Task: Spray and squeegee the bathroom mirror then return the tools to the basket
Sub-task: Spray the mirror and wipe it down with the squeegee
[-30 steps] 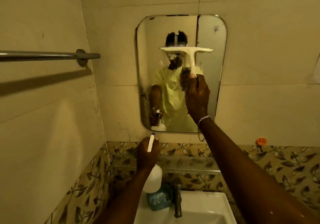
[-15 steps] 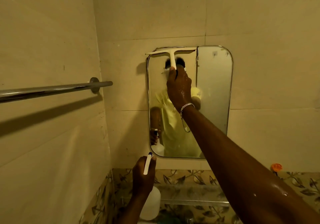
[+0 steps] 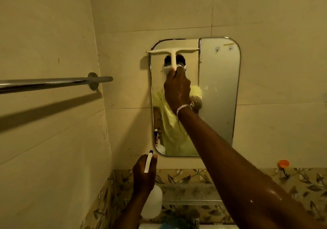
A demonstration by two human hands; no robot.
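Your right hand (image 3: 177,89) is wrapped tight around the handle of the white squeegee (image 3: 172,52), and the blade sits straight up from that grip, at twelve o'clock. The blade's long axis runs level, from nine to three o'clock, across the top of the left part of the bathroom mirror (image 3: 219,94); its nine o'clock tip overhangs the frame onto the wall tile, and its three o'clock end stops at the vertical line that divides the clear left glass from the duller right part. The handle points down toward six o'clock, so by my reading a pull toward six o'clock along the handle would sweep that left strip. Keep the blade level as you draw it, or a streak may be left at one end.

Your left hand (image 3: 144,174) is low, at about seven o'clock from the mirror's bottom edge, closed around the neck of the white spray bottle (image 3: 153,203), thumb along the nozzle head. It is well apart from the squeegee, so the right hand alone does this stroke. The right part of the glass looks undone. No basket is in view.
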